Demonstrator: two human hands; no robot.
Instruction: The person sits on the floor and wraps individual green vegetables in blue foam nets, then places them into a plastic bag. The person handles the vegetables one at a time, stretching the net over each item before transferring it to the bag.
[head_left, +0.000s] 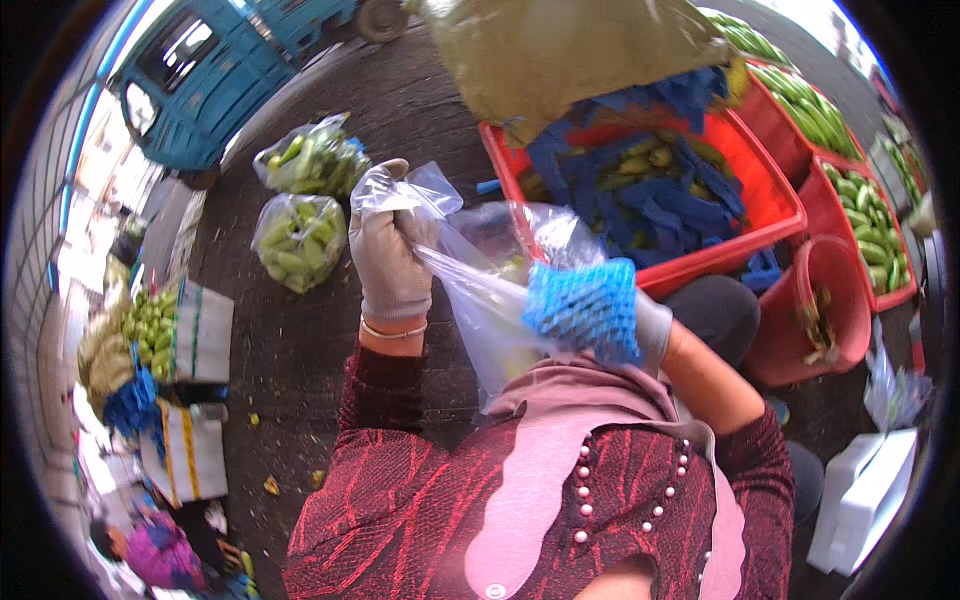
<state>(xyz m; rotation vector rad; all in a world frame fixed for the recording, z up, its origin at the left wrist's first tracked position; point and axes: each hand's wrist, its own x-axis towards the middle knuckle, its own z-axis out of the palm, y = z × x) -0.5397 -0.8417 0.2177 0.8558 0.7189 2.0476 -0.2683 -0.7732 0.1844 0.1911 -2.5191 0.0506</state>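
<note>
My left hand, in a pale knit work glove, is raised and pinches the gathered rim of a clear plastic bag. From there the bag stretches down and right toward my lap, with some pale green produce blurred inside. My right hand, also gloved, is at the bag's other side with a piece of blue foam netting. The netting hides its fingers and lies against the plastic. Just beyond stands a red plastic crate, holding greenish vegetables among blue cloth-like strips.
Two filled produce bags sit on the dark ground at left. A large tan sack overhangs the crate. At right are a red bucket, crates of green vegetables and white foam boards. White boxes, a person and a blue truck are leftward.
</note>
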